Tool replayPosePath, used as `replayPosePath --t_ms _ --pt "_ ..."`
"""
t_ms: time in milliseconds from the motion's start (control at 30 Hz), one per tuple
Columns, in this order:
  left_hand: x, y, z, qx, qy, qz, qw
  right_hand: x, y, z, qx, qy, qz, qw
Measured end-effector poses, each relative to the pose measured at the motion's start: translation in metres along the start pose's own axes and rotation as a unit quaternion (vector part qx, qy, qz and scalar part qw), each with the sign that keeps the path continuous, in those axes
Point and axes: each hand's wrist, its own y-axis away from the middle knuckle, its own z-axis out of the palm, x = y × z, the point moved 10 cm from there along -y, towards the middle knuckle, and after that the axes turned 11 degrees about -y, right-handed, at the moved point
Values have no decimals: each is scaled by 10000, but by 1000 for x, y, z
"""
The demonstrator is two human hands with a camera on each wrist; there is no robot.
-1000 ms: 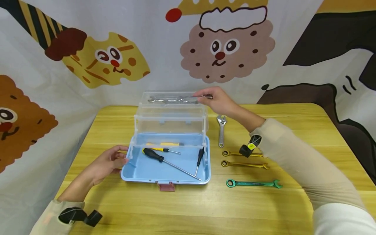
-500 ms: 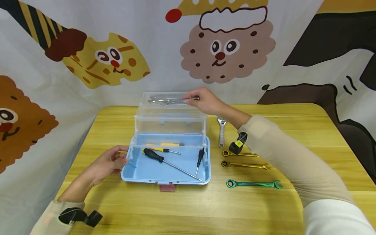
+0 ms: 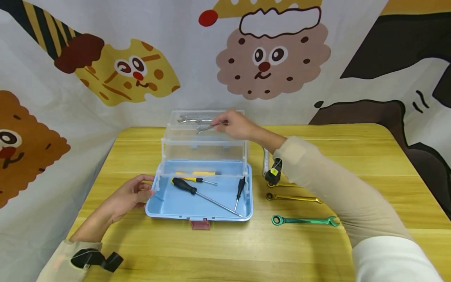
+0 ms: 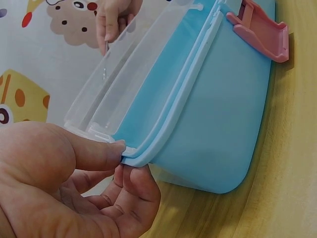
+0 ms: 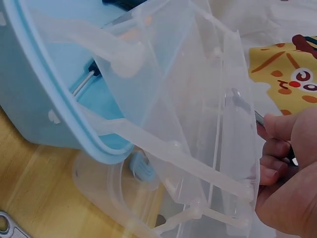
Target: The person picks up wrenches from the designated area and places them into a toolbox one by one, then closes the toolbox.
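Note:
A blue toolbox (image 3: pixel 169 207) stands with its clear stepped trays (image 3: pixel 204 150) raised behind it. My left hand (image 3: pixel 131 196) pinches the box's left rim (image 4: pixel 137 157) between thumb and fingers. Over the top tray, my right hand (image 3: pixel 235 124) holds a slim silver wrench (image 3: pixel 206 128) by one end, its other end pointing left and down. Another silver wrench (image 3: pixel 188 120) lies in that tray; whether more lie there I cannot tell. Inside the box are a large black screwdriver (image 3: pixel 184 185), a small black screwdriver (image 3: pixel 240 188) and yellow-handled screwdrivers (image 3: pixel 190 179).
Right of the box lie a green ratcheting wrench (image 3: pixel 304 221), two gold wrenches, the nearer one (image 3: pixel 294 197) fully visible, and a silver adjustable wrench (image 3: pixel 266 162) partly behind my right forearm. A pink latch (image 3: pixel 200 224) hangs at the box's front. A patterned curtain (image 3: pixel 197 70) backs the table.
My right hand has moved left and slightly down over the top tray, carrying the silver wrench, which now tilts down to the left. The left hand has stayed on the rim.

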Motion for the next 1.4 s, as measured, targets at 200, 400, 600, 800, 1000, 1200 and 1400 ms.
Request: replayPosePath --t_ms 200,400,600,800,1000,1200,1400 --pt "-1 0 -1 45 -55 -34 10000 5 0 -1 50 -345 167 9993" --pt "-1 1 -1 22 -19 -4 10000 10 3 -1 -16 -1139 290 9931" --pt "-2 1 -1 24 -17 -21 10000 5 6 -1 -127 -1153 11 9932" --pt "-2 1 0 6 0 -5 10000 -2 9 -1 106 350 -387 9986" --pt "-1 1 1 -16 26 12 10000 -6 11 1 308 1294 -579 9894" --pt "0 0 0 -25 46 43 10000 -12 15 1 500 2107 -901 9721" --pt "1 0 1 -20 20 48 10000 -14 17 0 585 2246 -1000 9675"
